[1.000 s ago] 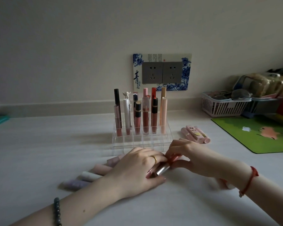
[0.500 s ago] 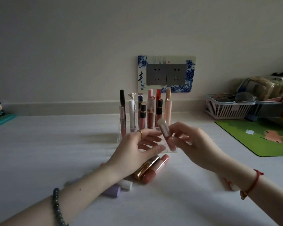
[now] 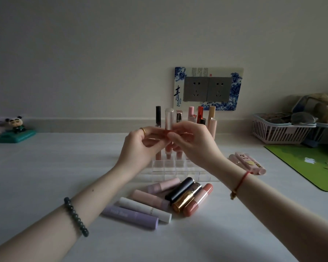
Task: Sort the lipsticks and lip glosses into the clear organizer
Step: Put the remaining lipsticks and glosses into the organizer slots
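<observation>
Both forearms reach forward. The left hand (image 3: 140,148) and right hand (image 3: 194,146) are raised, fingertips meeting to pinch a slim pink lip gloss tube with a clear cap (image 3: 169,118). It stands upright between them, cap up, with the clear acrylic organizer (image 3: 178,167) below and beyond the hands.

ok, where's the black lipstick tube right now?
Head view, lower centre: the glossy black tube lies flat before the clear acrylic organizer, beside the gold metallic tube.
</observation>
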The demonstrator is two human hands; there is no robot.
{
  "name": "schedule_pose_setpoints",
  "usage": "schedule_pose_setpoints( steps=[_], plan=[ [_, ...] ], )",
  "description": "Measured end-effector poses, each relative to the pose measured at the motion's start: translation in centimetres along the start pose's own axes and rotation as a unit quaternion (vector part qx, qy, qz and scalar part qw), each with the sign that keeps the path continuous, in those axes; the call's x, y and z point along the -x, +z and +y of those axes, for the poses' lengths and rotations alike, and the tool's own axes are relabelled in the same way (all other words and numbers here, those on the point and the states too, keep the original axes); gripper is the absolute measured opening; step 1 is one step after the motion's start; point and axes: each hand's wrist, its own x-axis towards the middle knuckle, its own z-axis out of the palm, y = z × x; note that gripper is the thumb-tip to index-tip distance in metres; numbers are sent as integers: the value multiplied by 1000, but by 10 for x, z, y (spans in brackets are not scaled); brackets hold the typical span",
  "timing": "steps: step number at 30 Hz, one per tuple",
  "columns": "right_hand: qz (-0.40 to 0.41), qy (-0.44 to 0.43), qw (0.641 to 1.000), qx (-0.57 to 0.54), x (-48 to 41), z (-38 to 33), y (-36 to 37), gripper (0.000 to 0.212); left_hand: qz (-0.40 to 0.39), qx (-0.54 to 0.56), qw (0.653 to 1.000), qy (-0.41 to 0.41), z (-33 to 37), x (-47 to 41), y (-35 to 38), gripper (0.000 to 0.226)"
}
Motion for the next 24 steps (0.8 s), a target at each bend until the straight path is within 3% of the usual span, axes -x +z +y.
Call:
schedule_pose_setpoints(
  steps=[4, 10, 15, 24],
  plan=[
    [27, 3, 999, 29, -9, 7, 15, 7, 28, -12, 999, -12, -10, -5, -9, 14],
    [46, 3, 997, 65, -11, 20, 28, 24, 39, -35, 998, -23, -24, -4, -12, 22],
    [52, 19, 994, 94, -8, 33, 34, 5, 35, -71, 996, -44, -31, 1, -11, 23],
    [25, 32, 988, 149, -6, 41, 36, 6, 12, -165, 984, -72, -39, 5, -11, 15]
  ],
)
